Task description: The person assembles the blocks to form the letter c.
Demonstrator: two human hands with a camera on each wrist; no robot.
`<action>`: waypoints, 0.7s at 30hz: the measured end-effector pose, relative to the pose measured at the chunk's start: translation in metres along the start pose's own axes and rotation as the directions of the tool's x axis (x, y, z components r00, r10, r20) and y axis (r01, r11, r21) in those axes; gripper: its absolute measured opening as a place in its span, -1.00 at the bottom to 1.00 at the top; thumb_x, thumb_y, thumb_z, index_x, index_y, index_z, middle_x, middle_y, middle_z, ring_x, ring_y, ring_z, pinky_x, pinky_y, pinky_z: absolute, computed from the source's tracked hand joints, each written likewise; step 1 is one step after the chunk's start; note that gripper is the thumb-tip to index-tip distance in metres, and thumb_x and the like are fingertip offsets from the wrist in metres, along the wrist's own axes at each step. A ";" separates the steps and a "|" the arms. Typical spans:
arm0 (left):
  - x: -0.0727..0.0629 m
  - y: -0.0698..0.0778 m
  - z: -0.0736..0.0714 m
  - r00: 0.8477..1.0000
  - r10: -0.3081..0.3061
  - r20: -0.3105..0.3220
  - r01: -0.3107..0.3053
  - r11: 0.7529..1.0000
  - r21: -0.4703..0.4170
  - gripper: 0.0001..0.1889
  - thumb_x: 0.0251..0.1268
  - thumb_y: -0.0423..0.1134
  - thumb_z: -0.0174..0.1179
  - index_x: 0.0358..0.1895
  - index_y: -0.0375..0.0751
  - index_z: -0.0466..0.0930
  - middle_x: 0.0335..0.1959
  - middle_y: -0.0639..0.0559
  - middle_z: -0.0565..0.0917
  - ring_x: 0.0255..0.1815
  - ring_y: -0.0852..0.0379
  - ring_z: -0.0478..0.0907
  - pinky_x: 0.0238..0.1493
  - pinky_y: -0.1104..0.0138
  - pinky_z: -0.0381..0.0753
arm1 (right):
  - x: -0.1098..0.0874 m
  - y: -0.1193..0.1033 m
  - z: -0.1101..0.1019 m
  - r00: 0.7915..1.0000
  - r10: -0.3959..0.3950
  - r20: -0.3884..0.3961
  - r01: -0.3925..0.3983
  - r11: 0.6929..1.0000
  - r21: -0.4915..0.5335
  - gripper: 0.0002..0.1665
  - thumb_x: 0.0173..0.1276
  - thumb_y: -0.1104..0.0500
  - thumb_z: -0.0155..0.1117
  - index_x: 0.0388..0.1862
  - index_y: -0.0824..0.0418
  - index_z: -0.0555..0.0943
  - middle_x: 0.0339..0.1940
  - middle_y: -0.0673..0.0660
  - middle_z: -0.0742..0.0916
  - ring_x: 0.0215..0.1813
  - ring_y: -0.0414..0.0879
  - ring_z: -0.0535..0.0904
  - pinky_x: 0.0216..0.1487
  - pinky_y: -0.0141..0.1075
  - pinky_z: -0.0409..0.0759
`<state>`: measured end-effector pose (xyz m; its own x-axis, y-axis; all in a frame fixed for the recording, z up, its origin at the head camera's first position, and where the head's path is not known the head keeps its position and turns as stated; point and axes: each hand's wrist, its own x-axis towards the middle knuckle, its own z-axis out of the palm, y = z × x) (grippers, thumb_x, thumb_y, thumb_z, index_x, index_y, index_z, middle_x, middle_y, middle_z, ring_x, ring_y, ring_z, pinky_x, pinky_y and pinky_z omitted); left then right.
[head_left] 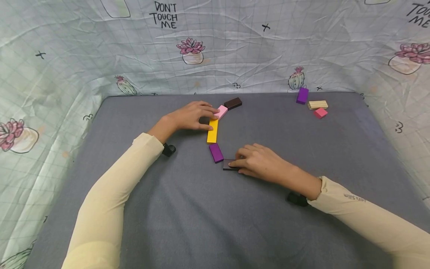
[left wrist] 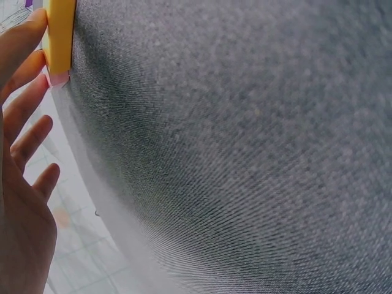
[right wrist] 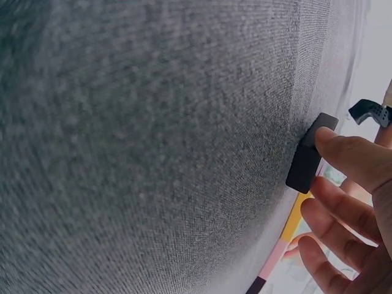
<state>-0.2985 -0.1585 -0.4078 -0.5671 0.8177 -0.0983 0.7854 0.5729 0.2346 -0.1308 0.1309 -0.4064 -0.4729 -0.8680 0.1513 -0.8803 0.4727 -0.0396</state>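
Observation:
My left hand [head_left: 195, 115] lies over a bent line of small blocks. Its thumb and index finger touch a yellow block [head_left: 212, 135], while another fingertip rests on a pink block [head_left: 222, 111]. In the left wrist view, the thumb and index finger lie against the yellow block [left wrist: 59, 37], the other fingers spread loosely. A purple block [head_left: 216, 153] lies between the yellow block and a black block [head_left: 229, 164]. My right hand [head_left: 260, 161] pinches that black block between thumb and index finger, which the right wrist view shows at the block's [right wrist: 311, 153] side.
A dark brown block [head_left: 233, 103] lies at the line's far end. At the back right are a purple block [head_left: 302, 96], a striped wooden block [head_left: 317, 105] and a red block [head_left: 320, 113]. Printed cloth [head_left: 231, 48] hangs around the grey table surface [head_left: 188, 224].

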 end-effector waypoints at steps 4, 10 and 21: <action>0.000 -0.001 0.001 1.000 0.000 -0.001 0.000 1.000 -0.007 -0.43 0.40 0.17 0.24 0.36 -0.02 0.59 0.49 0.09 0.43 0.53 -0.09 0.22 0.55 -0.06 0.06 | 0.000 0.000 0.001 1.000 0.009 -0.003 -0.009 1.000 -0.001 -0.60 0.29 0.07 0.53 0.12 -0.04 0.77 -0.11 0.03 0.72 -0.17 -0.08 0.61 -0.13 -0.17 0.61; 0.000 -0.001 0.001 1.000 -0.002 -0.003 0.002 1.000 -0.008 -0.43 0.39 0.17 0.25 0.36 -0.01 0.59 0.48 0.09 0.44 0.52 -0.09 0.22 0.55 -0.05 0.05 | -0.001 0.000 0.001 1.000 0.022 -0.008 -0.022 1.000 -0.004 -0.59 0.28 0.07 0.54 0.12 -0.03 0.77 -0.11 0.04 0.73 -0.17 -0.06 0.62 -0.13 -0.14 0.62; 0.001 -0.002 0.002 1.000 -0.003 -0.009 0.003 1.000 -0.007 -0.44 0.39 0.17 0.25 0.35 -0.01 0.60 0.48 0.09 0.44 0.52 -0.08 0.23 0.55 -0.05 0.06 | -0.002 -0.002 0.001 0.999 0.045 0.017 -0.045 0.999 0.001 -0.57 0.29 0.08 0.53 0.16 -0.03 0.75 -0.09 0.04 0.73 -0.14 -0.07 0.63 -0.11 -0.16 0.63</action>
<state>-0.2998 -0.1590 -0.4102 -0.5719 0.8153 -0.0908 0.7817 0.5752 0.2410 -0.1286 0.1315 -0.4079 -0.5127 -0.8482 0.1330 -0.8581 0.5113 -0.0469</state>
